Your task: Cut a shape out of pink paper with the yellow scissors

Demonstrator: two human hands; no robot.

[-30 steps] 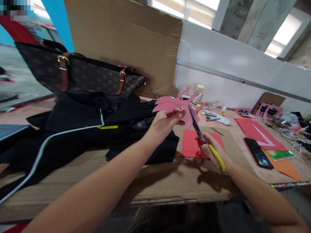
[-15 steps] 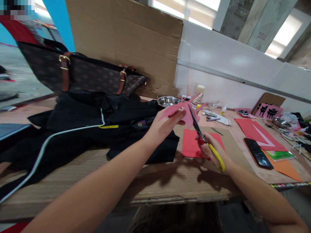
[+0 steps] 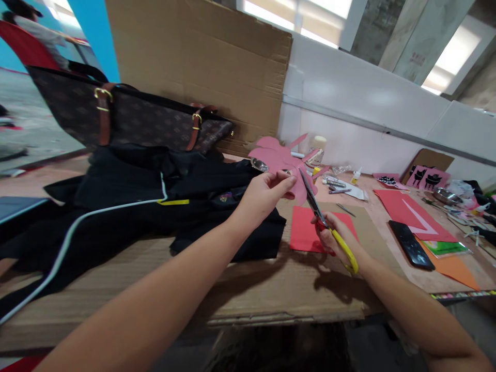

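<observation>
My left hand (image 3: 268, 195) pinches a pink paper cutout (image 3: 271, 155) by its near edge, holding it above the table. The cutout has rounded lobes and thin strips that point to the right. My right hand (image 3: 336, 235) grips a pair of scissors (image 3: 313, 199) with yellow and red handles. Their blades point up and away, with the tips at the cutout's right part; I cannot tell how far apart the blades are. Below the hands, a red paper sheet (image 3: 304, 230) lies on the cardboard.
Black cloth (image 3: 135, 191) with a pale cord (image 3: 77, 222) covers the left side. Behind it stands a brown patterned bag (image 3: 147, 116) against upright cardboard (image 3: 201, 67). To the right lie a phone (image 3: 411, 245), red paper (image 3: 399, 206) and a metal bowl (image 3: 447, 196). A person (image 3: 39, 33) is at far left.
The pink cutout has turned in my left hand, so its broad lobes now spread up and left over the metal bowl behind. The right hand and scissors have barely moved.
</observation>
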